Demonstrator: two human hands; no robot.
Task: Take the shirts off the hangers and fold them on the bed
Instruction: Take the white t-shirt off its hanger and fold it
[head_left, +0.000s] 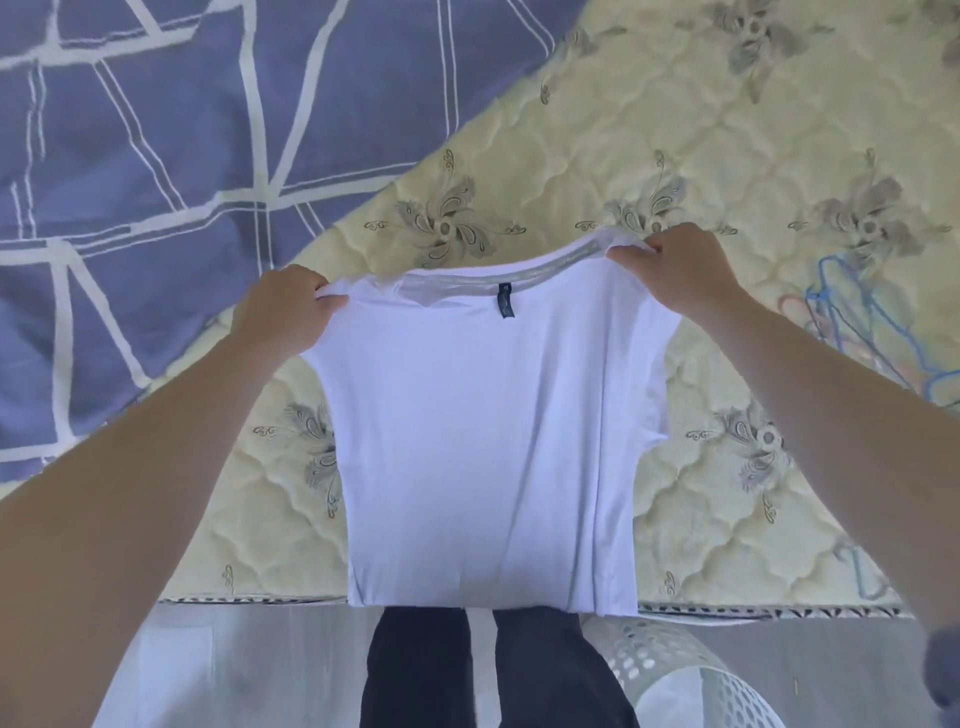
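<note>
1. Both hands clamp on cloth: left hand (283, 306) and right hand (680, 270) each pinch a shoulder of the white shirt (483, 441).
2. Position: shirt is held spread over the bed (675, 130), hem at its near edge.
3. Progress: off its hanger; folding looks unfinished. Bare hangers (852, 322) lie to the right.
4. Orientation: collar points away, hem toward the person; long axis runs collar to hem.
5. Surroundings: blue duvet (130, 156) left, white basket (675, 670) below.

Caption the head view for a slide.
Left hand and right hand hold a white T-shirt by the shoulders over the quilted mattress.
</note>
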